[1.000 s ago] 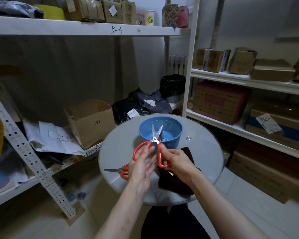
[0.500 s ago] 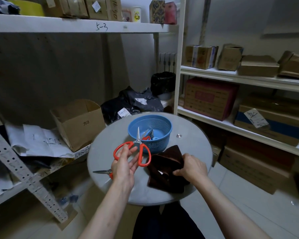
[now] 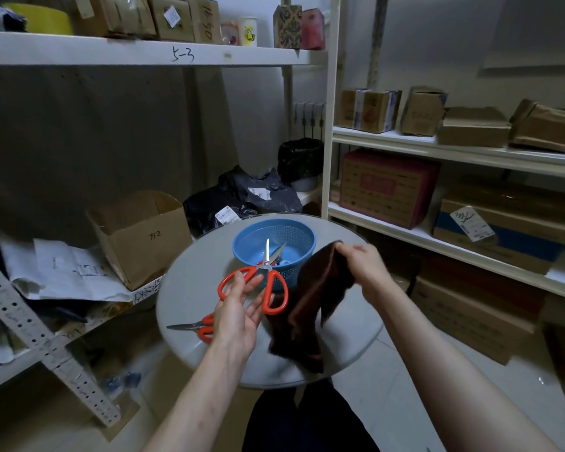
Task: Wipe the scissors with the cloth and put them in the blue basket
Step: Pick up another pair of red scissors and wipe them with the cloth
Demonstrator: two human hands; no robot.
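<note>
left hand [image 3: 238, 318] holds scissors [image 3: 268, 266] | right hand [image 3: 362, 265] pinches cloth [image 3: 310, 305] (lifted) | shelf [image 3: 128, 51] reads "5-3" | box [image 3: 144, 238] "方2"

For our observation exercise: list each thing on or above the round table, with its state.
held scissors: lifted by left hand, blades pointing up.
spare scissors: flat on table, blades shut.
cloth: pinched by right hand, hanging.
blue basket: upright, something inside.
</note>
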